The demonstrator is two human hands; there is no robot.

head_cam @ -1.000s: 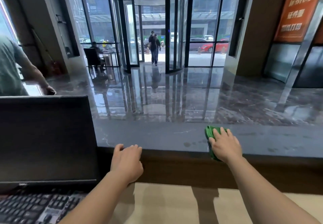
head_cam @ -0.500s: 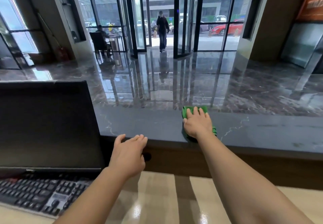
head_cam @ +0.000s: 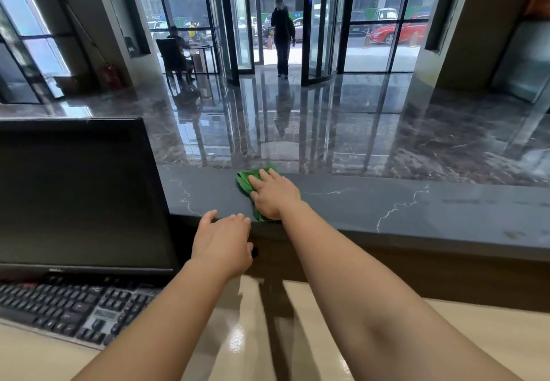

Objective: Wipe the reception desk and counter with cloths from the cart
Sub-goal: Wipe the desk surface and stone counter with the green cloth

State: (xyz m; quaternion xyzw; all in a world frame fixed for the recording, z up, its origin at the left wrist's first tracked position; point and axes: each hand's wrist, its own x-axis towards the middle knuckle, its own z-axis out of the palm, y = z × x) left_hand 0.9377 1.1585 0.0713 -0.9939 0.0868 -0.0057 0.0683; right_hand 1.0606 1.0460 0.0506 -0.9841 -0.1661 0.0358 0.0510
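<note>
Right hand (head_cam: 275, 194), fingers spread flat, presses the green cloth (head_cam: 243, 182) onto the dark marble tabletop (head_cam: 387, 202); left hand (head_cam: 221, 240), fingers relaxed and holding nothing, sits just left of the cloth.

The left hand (head_cam: 221, 242), right hand (head_cam: 275, 197), left forearm (head_cam: 166, 315) and right forearm (head_cam: 357, 285) are all bare.

A dark, switched-off monitor (head_cam: 80, 193) stands at the left, with a black keyboard (head_cam: 68, 309) just below its front edge. Beyond lies a glossy dark marble floor (head_cam: 387, 130) mirroring a glass revolving door (head_cam: 321, 23), where a person in dark clothes (head_cam: 282, 32) stands. Another person (head_cam: 178, 50) sits left of the door. A red car (head_cam: 398, 32) is parked outside.
</note>
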